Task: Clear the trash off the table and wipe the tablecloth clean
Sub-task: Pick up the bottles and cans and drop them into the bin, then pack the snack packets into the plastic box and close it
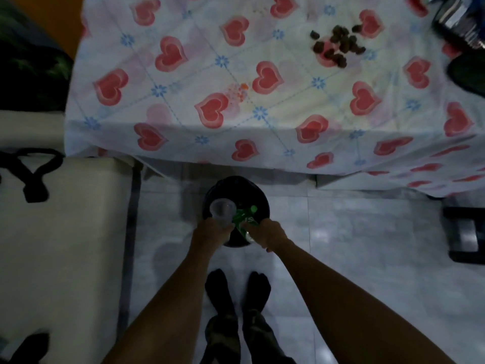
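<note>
Bin rim (263, 199) underneath: left grip (216, 229) pinches clear cup (222, 209), right grip (270, 233) clasps green bottle (245, 219).

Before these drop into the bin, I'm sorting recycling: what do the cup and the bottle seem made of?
The cup in the left hand looks like thin, cloudy clear plastic: the dark bin shows through it. The bottle in the right hand looks like glossy green plastic with a printed label, though blur leaves that open.

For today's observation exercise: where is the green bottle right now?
In the head view, low centre: the green bottle is gripped by the right hand over the black bin, beside the clear cup.
</note>
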Tool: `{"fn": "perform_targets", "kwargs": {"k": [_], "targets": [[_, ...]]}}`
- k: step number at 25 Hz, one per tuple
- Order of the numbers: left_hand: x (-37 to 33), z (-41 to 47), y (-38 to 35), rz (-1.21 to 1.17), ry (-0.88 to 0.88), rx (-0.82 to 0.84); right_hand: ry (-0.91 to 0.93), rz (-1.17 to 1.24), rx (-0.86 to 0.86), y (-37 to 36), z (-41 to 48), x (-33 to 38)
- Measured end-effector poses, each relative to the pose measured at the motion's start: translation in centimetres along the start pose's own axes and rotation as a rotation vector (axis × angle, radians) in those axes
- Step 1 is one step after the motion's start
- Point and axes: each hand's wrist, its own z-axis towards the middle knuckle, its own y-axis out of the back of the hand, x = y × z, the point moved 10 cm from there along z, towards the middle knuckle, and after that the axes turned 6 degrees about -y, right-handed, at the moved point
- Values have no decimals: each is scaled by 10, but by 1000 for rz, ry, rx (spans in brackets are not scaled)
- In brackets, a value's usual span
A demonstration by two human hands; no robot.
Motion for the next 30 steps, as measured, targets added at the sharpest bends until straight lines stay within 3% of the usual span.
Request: {"fn": "perform_targets", "kwargs": {"k": [12,24,30], "targets": [[-43,-40,57,234,-131,-95,103,-81,-125,62,-51,25],[-237,-194,224,410,-458,-383,323,-25,-480,278,-245,91],[-334,-250,253,510,-602,-473,356,4,-613,372,-331,77]]}}
